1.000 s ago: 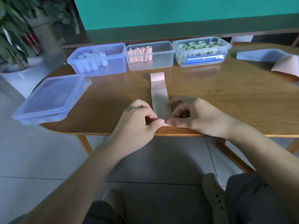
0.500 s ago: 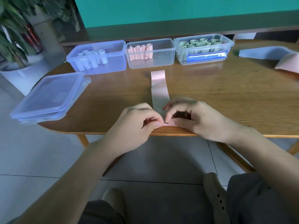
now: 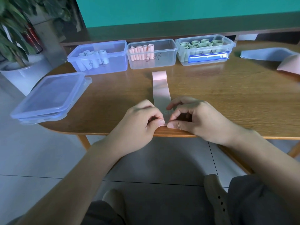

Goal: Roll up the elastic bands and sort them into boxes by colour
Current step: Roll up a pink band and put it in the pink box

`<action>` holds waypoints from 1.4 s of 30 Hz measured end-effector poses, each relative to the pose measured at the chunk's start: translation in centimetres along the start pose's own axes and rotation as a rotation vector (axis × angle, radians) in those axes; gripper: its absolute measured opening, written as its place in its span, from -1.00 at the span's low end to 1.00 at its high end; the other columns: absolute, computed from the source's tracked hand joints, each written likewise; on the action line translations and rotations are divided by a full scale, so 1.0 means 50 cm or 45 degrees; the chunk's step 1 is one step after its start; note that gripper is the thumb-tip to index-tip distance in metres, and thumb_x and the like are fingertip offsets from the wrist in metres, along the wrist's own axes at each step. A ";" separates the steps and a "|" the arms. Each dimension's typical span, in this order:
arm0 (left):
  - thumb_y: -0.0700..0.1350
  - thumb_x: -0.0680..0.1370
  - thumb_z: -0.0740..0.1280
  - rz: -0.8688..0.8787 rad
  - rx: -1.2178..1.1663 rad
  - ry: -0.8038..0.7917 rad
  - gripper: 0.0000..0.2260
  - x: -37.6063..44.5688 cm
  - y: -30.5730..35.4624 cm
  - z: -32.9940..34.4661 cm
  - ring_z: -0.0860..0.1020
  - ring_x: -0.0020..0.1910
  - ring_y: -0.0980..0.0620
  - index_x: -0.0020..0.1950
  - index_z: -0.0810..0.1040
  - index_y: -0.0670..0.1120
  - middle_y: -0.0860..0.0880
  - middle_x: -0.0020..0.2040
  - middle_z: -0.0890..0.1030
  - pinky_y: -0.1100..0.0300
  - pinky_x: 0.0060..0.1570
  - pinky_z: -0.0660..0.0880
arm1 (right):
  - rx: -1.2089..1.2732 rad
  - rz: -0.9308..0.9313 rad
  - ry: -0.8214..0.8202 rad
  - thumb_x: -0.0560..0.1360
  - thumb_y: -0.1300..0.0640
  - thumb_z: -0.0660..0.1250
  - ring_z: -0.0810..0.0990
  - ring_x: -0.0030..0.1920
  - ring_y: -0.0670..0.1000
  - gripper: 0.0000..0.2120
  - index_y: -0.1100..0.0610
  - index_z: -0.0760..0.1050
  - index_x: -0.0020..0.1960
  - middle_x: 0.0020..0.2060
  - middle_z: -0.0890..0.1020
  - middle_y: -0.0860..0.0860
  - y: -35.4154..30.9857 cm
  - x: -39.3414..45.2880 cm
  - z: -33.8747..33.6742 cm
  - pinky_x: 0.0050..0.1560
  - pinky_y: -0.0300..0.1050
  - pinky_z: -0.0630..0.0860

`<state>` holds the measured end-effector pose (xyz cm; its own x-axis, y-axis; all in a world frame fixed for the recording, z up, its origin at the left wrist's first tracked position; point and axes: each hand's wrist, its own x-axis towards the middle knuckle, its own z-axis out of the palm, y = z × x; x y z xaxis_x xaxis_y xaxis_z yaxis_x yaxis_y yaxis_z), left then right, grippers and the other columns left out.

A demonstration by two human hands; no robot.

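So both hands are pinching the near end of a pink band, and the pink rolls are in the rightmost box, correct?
Not quite. The head view shows the pink rolls in the middle box; the rightmost box holds green rolls. Left hand and right hand do pinch the pink band.

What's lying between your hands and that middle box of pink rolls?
In the head view, only the pink band lies flat on the table, running from the hands toward the middle box.

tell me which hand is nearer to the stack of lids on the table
Left. The left hand pinches the near end of the pink band on the side toward the lid stack, apart from it. The right hand pinches the band's other edge, farther away.
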<state>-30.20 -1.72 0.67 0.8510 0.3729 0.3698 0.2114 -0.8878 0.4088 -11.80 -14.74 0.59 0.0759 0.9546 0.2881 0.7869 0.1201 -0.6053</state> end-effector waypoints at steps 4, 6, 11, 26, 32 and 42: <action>-0.08 0.59 0.37 -0.023 0.018 -0.016 -0.93 0.001 0.000 0.001 0.49 -0.11 0.17 -0.06 0.65 0.00 0.12 -0.05 0.47 0.44 -0.13 0.33 | -0.064 -0.045 0.010 0.52 0.06 0.47 0.51 0.14 -0.27 -0.92 0.06 0.68 -0.08 0.17 0.55 -0.08 0.002 0.002 0.004 0.09 -0.47 0.33; -0.02 0.57 0.37 -0.015 -0.005 -0.021 -0.90 0.001 -0.001 -0.001 0.50 -0.11 0.16 -0.07 0.65 0.01 0.12 -0.06 0.48 0.43 -0.15 0.36 | -0.091 -0.064 0.005 0.54 0.06 0.45 0.50 0.14 -0.29 -0.92 0.06 0.67 -0.07 0.18 0.54 -0.07 0.001 0.002 0.004 0.09 -0.48 0.31; -0.02 0.52 0.44 -0.025 -0.034 -0.036 -0.93 0.001 -0.001 -0.006 0.49 -0.13 0.17 -0.12 0.65 0.01 0.13 -0.10 0.49 0.49 -0.17 0.33 | -0.127 -0.046 -0.022 0.57 0.02 0.40 0.51 0.12 -0.23 -0.89 0.04 0.63 -0.06 0.19 0.49 -0.10 0.000 0.001 0.007 0.09 -0.43 0.33; 0.04 0.50 0.46 -0.172 0.004 -0.122 -0.87 0.036 0.000 -0.019 0.47 -0.15 0.20 -0.19 0.60 0.05 0.14 -0.10 0.48 0.42 -0.18 0.33 | -0.145 0.184 -0.045 0.51 -0.07 0.46 0.48 -0.01 -0.31 -0.79 0.06 0.64 -0.18 0.13 0.49 -0.13 -0.006 0.024 -0.012 -0.04 -0.50 0.32; -0.16 0.51 0.46 -0.078 -0.111 -0.068 -0.88 0.028 0.004 -0.016 0.48 -0.16 0.25 -0.13 0.63 0.07 0.25 -0.22 0.46 0.49 -0.21 0.34 | -0.153 0.183 0.029 0.47 -0.05 0.51 0.49 -0.10 -0.32 -0.74 0.10 0.58 -0.24 0.04 0.54 -0.10 0.008 0.031 -0.012 -0.11 -0.49 0.32; -0.04 0.51 0.49 -0.034 -0.089 -0.036 -0.97 0.018 -0.003 -0.011 0.51 -0.21 0.22 -0.10 0.70 0.09 0.25 -0.24 0.51 0.47 -0.25 0.34 | -0.156 0.082 0.196 0.48 0.00 0.51 0.54 -0.11 -0.16 -0.80 0.01 0.52 -0.22 -0.04 0.57 -0.02 0.014 0.026 0.005 -0.09 -0.49 0.35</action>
<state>-29.73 -1.11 1.42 0.8589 0.3879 0.3345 0.2014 -0.8563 0.4756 -11.33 -13.36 0.34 0.2139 0.9052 0.3673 0.8451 0.0171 -0.5343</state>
